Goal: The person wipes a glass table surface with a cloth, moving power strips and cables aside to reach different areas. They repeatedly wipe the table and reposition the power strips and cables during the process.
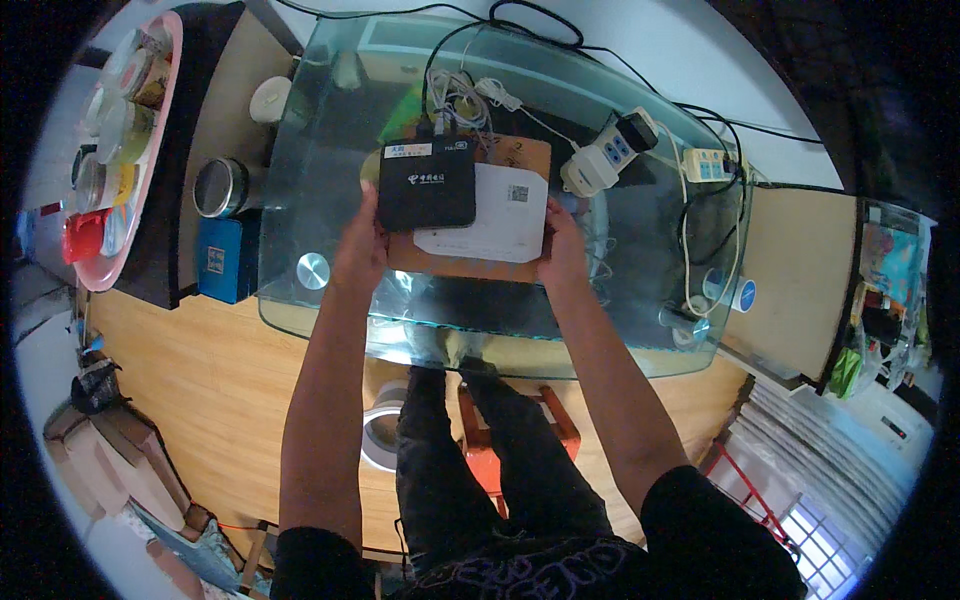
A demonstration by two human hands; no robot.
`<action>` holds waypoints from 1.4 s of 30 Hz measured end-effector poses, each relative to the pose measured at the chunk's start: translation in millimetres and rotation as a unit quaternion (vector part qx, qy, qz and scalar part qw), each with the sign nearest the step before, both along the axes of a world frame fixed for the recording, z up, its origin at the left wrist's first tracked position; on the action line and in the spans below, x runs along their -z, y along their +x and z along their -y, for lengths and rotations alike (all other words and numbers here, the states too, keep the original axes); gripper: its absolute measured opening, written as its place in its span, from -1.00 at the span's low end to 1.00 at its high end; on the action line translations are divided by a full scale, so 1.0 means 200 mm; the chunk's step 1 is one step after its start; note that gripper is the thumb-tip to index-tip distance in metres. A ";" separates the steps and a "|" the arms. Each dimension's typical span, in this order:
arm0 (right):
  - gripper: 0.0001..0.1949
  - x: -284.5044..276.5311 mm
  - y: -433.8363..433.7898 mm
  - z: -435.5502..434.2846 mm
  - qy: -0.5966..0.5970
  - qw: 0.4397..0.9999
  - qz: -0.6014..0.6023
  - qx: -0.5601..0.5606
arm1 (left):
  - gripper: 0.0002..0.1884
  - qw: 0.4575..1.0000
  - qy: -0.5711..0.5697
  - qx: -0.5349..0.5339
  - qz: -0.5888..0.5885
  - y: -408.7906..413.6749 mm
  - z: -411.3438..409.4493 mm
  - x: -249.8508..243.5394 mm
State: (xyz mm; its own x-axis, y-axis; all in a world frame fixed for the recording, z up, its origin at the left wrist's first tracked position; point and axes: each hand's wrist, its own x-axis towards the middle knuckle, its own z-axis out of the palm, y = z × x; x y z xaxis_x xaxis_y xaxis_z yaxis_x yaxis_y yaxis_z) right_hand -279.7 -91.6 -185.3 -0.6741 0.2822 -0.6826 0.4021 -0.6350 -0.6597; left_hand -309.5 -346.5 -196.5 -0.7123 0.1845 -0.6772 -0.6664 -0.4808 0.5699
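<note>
A flat brown box, apparently cardboard (405, 253), is gripped at its two sides over the glass stand (300, 225). My left hand (360, 251) holds its left edge, close to a black set-top box (427, 199). At the right edge is my right hand (562, 244), with the thumb on top and the other fingers mostly hidden. On the brown box rests a white router-like device (502, 225) bearing a printed code. The black set-top box overlaps its left part, and cables run from its far side.
Behind the stack lies a bundle of pale cables (457, 101). To the right are a white power strip (604, 154) with a black adapter (636, 131), and a second socket block (707, 165). A blue box (225, 259) and a round tin (220, 187) stand left. Below is an orange stool (480, 465).
</note>
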 end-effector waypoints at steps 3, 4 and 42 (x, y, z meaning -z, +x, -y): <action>-0.72 0.02 -0.03 -0.01 0.000 1.000 -0.029 -0.003 | -0.29 0.999 0.044 0.007 -0.013 -0.05 -0.05 -0.14; -0.72 0.01 -0.04 0.00 0.006 0.999 -0.034 -0.007 | -0.27 0.999 0.040 0.026 -0.026 -0.06 -0.05 -0.16; -0.67 -0.09 -0.25 0.20 -0.076 0.991 -0.105 -0.044 | -0.46 0.994 0.098 0.044 0.001 -0.36 0.30 -0.03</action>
